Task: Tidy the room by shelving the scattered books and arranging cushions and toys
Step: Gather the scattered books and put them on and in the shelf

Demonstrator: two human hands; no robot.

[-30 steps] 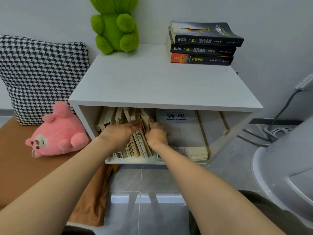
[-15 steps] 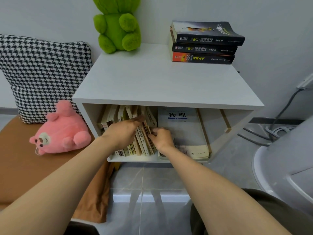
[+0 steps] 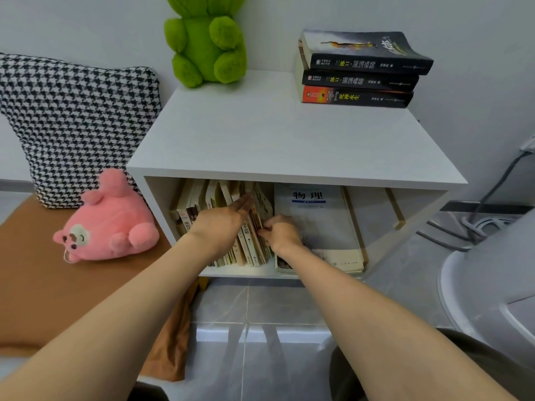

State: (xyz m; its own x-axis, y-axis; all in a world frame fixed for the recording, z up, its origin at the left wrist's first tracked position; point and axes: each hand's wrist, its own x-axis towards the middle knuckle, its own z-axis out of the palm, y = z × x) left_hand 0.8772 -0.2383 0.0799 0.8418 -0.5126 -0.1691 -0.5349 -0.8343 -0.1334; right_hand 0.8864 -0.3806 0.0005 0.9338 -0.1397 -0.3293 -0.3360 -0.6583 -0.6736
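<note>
Upright books [image 3: 246, 250] in the shelf [image 3: 289, 140] (lower compartment).
The left hand [image 3: 223, 224] lies flat against them; the right hand [image 3: 282, 234] pinches the rightmost edge.

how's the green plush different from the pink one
Colour: the green plush is bright green, the pink plush is pink.
Place: the green plush sits on top of the white cabinet; the pink plush is lower, on the brown surface beside it.
Pose: the green plush sits upright against the wall; the pink plush lies tipped over.
Both are soft toys.
</note>
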